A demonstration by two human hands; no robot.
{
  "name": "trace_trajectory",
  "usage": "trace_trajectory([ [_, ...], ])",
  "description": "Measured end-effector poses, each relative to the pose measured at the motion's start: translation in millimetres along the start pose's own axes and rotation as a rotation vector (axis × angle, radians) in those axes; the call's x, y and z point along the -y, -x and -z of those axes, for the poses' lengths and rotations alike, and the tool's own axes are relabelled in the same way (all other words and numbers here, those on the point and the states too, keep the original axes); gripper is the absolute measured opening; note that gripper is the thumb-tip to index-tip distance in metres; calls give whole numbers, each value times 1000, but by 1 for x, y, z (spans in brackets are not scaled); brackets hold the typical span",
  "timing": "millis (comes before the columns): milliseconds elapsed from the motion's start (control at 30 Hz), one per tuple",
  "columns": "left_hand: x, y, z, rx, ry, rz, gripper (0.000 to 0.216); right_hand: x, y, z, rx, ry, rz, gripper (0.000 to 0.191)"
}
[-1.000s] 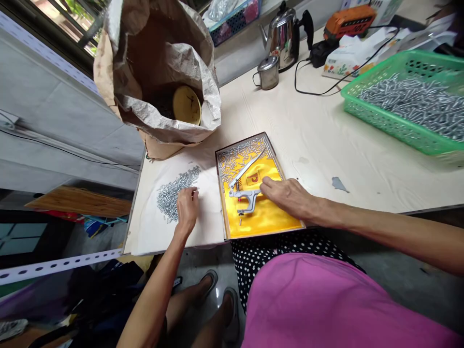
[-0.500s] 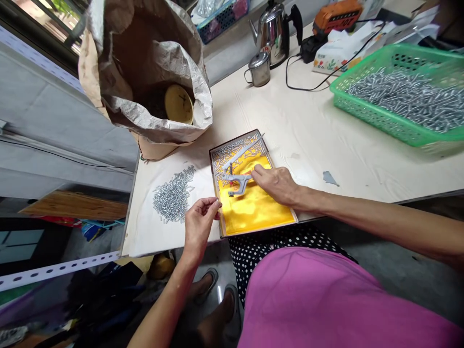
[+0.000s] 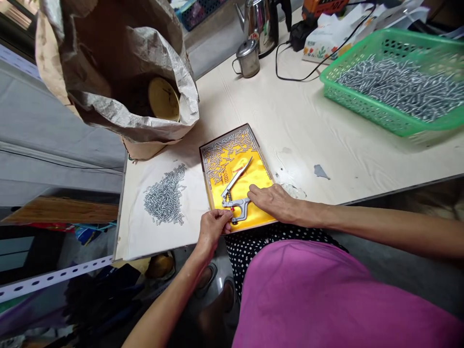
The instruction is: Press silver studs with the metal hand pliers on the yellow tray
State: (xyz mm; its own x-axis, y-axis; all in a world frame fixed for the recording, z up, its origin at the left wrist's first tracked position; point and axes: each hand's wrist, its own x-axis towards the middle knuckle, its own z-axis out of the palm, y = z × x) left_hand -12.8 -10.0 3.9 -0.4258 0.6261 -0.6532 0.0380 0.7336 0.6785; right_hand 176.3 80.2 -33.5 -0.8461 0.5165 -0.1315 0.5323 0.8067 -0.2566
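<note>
My right hand (image 3: 271, 200) is closed around the grey snap-fastener pliers (image 3: 239, 203), whose long lever stands raised over the tray. At the open jaw of the pliers, beside a small red part, my left hand (image 3: 216, 226) pinches with thumb and fingertips; whatever lies between them is too small to make out. Under both hands is a shallow dark-edged tray (image 3: 203, 166) with a yellow printed lining. Small metal pins (image 3: 226, 145) lie scattered over its far and left parts. Left of the tray, a heap of similar small metal pieces (image 3: 165, 198) rests on a white sheet.
A large open paper sack (image 3: 181, 63) stands at the back left, a yellow round object (image 3: 164, 99) inside. A steel cup (image 3: 247, 59) and kettle (image 3: 260, 26) stand behind. The green basket (image 3: 362, 106) at right holds many metal pieces; a black cable (image 3: 300, 79) runs near it.
My right hand has brought the pliers nearer to me, toward the tray's front edge. My left hand has moved right, from the tray's left edge to the jaw of the pliers.
</note>
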Motion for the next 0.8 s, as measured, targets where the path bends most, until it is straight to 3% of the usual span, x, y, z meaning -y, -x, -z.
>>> trace_trajectory([
  [200,-9,-1,-3,12,-52,68,19,0,-1,-6,-7,-34,3,31],
  [500,-13,-2,3,101,-299,71,26,11,4,15,36,-97,-5,30],
  [800,-2,1,2,61,-343,6,23,12,3,-6,-24,-56,-16,32],
])
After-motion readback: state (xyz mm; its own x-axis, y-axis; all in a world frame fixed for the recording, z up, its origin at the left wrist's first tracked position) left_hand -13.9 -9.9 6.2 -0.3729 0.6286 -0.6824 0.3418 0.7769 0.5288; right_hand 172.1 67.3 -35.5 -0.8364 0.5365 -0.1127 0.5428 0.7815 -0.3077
